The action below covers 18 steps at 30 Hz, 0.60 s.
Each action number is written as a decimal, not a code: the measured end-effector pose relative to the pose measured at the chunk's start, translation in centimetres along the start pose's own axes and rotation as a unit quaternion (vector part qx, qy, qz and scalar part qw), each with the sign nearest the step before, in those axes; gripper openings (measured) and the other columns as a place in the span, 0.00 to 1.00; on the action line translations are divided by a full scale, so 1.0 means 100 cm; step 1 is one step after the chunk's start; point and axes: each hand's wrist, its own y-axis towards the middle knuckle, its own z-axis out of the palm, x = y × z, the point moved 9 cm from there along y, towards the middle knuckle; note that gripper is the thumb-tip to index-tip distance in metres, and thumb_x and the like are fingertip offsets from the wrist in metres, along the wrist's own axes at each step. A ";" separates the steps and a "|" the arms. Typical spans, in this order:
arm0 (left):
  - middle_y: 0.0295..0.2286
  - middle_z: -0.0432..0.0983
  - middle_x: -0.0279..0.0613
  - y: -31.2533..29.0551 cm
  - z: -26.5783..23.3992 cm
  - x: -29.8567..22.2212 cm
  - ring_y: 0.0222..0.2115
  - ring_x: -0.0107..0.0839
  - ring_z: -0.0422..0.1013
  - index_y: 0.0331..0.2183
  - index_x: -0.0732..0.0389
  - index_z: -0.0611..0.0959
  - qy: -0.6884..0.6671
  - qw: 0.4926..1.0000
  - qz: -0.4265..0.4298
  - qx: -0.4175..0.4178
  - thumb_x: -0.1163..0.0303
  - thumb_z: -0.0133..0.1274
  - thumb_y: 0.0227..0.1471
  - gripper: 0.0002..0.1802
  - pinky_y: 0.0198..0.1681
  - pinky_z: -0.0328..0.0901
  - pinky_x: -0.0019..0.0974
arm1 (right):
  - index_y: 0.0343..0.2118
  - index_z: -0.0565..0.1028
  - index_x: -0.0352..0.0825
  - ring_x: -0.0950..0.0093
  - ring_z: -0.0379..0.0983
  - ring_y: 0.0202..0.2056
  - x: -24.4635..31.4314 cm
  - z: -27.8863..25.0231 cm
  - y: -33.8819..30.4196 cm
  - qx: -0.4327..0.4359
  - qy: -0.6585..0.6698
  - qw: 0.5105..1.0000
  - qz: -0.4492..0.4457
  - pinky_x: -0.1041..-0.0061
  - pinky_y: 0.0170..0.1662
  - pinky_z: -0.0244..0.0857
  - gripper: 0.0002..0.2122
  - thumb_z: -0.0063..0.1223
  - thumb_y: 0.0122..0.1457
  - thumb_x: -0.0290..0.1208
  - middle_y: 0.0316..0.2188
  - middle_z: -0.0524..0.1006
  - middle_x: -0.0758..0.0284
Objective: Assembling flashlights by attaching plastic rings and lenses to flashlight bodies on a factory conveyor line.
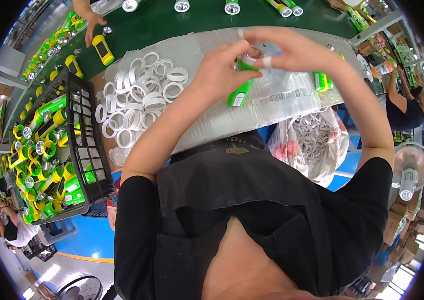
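Green flashlight sits at the upper centre of the frame, tilted above a bench covered in clear plastic, its head end uppermost. Left hand holds it near that head, thumb across the front and fingers curled round behind. Right hand makes a wide arch over the head, thumb low and fingers high; motion blurs it, so I cannot tell whether its fingertips touch. Pale bands wrap its thumb and a fingertip.

The casing looks like thin moulded plastic: probably light and stiff, and smooth enough to slip or roll in a loose grip. The barrel just below the head seems the best hold, firm but without squeezing; the shiny head parts are likely more fragile and easily smudged, so better touched by the rim.

White rings lie heaped left of the left forearm, beside a black crate of green and yellow flashlights at the left. Another green flashlight lies near the right forearm.
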 end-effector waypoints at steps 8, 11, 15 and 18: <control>0.30 0.78 0.34 -0.002 -0.001 0.002 0.29 0.31 0.71 0.33 0.58 0.78 -0.010 1.000 -0.016 0.004 0.67 0.69 0.36 0.20 0.32 0.64 0.31 | 0.20 0.74 0.31 0.63 0.74 0.28 0.001 0.012 0.011 0.150 -0.034 0.977 0.149 0.66 0.30 0.66 0.26 0.56 0.38 0.57 0.22 0.75 0.59; 0.29 0.78 0.33 -0.005 -0.003 -0.001 0.28 0.30 0.71 0.32 0.58 0.78 0.020 1.000 0.020 -0.006 0.66 0.70 0.36 0.20 0.32 0.64 0.31 | 0.21 0.72 0.31 0.65 0.71 0.24 -0.012 0.019 0.006 0.165 -0.197 0.926 0.278 0.68 0.27 0.64 0.23 0.59 0.41 0.52 0.20 0.74 0.60; 0.29 0.78 0.33 -0.004 -0.008 0.014 0.28 0.28 0.71 0.33 0.58 0.78 -0.006 0.999 -0.038 0.011 0.66 0.70 0.36 0.22 0.34 0.65 0.31 | 0.34 0.76 0.29 0.73 0.74 0.27 -0.039 0.022 -0.028 -0.035 0.001 0.950 0.309 0.73 0.29 0.65 0.26 0.63 0.44 0.52 0.25 0.76 0.63; 0.30 0.78 0.33 -0.005 -0.012 0.020 0.30 0.26 0.72 0.36 0.58 0.79 -0.056 0.998 -0.042 0.002 0.66 0.71 0.36 0.23 0.37 0.67 0.32 | 0.54 0.67 0.30 0.77 0.72 0.38 -0.045 0.062 -0.085 -0.232 0.214 0.907 0.279 0.75 0.39 0.66 0.31 0.66 0.50 0.39 0.38 0.76 0.67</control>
